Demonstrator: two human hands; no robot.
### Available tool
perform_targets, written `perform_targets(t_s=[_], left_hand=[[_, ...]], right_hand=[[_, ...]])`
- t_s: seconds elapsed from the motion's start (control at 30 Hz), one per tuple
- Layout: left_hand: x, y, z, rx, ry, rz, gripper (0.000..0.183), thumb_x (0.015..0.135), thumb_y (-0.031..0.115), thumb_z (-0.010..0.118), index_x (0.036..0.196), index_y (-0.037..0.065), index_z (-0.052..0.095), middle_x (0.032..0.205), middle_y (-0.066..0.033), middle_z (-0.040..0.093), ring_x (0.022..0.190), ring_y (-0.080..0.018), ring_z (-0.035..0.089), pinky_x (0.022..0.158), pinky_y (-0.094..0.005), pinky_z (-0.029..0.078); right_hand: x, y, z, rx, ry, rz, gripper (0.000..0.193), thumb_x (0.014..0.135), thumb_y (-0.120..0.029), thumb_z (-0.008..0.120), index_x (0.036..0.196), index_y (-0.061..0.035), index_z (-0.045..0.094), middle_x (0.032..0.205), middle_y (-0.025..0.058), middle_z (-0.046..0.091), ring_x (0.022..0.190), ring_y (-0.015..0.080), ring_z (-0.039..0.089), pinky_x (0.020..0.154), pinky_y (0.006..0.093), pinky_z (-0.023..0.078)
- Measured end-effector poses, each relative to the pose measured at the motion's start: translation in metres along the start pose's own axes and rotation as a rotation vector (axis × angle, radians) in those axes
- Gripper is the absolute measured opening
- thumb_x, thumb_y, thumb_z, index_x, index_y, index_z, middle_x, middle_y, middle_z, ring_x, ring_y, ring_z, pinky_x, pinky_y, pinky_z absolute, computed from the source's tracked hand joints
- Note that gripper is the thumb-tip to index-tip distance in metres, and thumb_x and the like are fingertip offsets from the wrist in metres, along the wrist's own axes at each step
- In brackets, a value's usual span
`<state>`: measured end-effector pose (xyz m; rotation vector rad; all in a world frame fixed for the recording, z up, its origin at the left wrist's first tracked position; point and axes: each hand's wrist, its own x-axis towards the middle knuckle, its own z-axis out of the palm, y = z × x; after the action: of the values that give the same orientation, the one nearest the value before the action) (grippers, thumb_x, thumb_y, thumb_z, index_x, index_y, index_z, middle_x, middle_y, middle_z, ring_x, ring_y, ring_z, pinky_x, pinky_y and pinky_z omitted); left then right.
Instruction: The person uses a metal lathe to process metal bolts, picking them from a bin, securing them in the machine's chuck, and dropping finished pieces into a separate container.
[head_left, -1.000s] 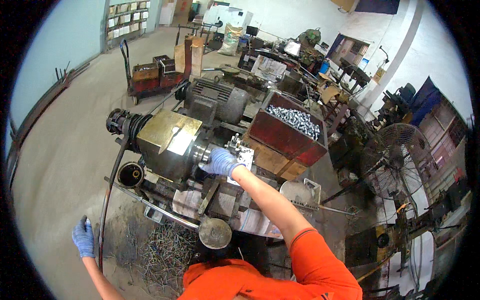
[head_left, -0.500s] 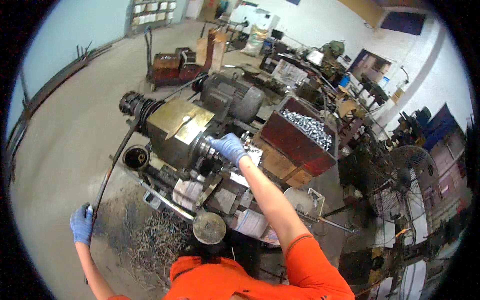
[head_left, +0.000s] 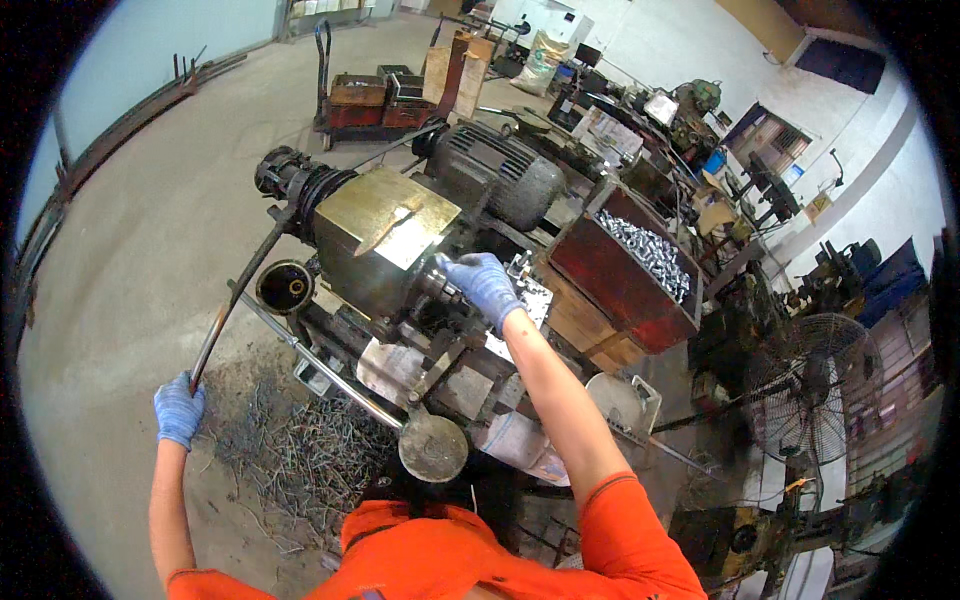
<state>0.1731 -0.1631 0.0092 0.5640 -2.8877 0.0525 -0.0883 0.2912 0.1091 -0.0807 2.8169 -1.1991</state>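
My left hand (head_left: 180, 410), in a blue knit glove, is wrapped round the lower end of a long metal lever (head_left: 232, 302). That lever slants up to the back end of a small lathe-like machine. My right hand (head_left: 485, 285), gloved alike, is closed at the round spindle nose (head_left: 432, 288) on the front of the headstock (head_left: 365, 270). Thumb and fingertips are pinched together there; anything between them is too small to make out. A yellowish metal plate (head_left: 390, 215) with a thin pointed piece on it covers the headstock.
A red-brown bin (head_left: 620, 285) of small shiny metal parts stands right of the machine, near a motor (head_left: 500, 175). Metal shavings (head_left: 300, 455) litter the floor below. A round grey disc (head_left: 433, 447) sits close before me. A fan (head_left: 810, 375) stands at right; a loaded cart (head_left: 370, 105) stands behind.
The whole view has shifted, placing the machine farther right and slightly higher. My left hand still grips the lever and sits higher in the picture. My right hand remains at the spindle.
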Motion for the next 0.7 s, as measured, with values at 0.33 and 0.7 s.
perform_targets(t_s=[0.33,0.7], left_hand=[[0.125,-0.138,0.054,0.35,0.243,0.217,0.013,0.077,0.015,0.055,0.088,0.009,0.058,0.067,-0.0106,0.06,0.06,-0.0283,0.059,0.054,-0.0434,0.042],[0.068,0.025,0.074,-1.118,0.322,-0.322,0.035,0.087,0.026,0.054,0.107,-0.002,0.059,0.093,-0.0144,0.065,0.085,-0.0209,0.061,0.076,-0.0339,0.047]], right_hand=[[-0.006,-0.016,-0.018,-0.042,-0.091,0.025,0.052,0.075,-0.045,0.066,0.09,0.0046,0.065,0.085,0.017,0.067,0.079,0.0232,0.063,0.075,0.0317,0.047],[-0.105,0.057,-0.113,-0.076,0.347,-0.258,0.032,0.076,-0.032,0.066,0.077,-0.0005,0.068,0.087,0.0159,0.065,0.082,0.0265,0.063,0.075,0.0334,0.048]])
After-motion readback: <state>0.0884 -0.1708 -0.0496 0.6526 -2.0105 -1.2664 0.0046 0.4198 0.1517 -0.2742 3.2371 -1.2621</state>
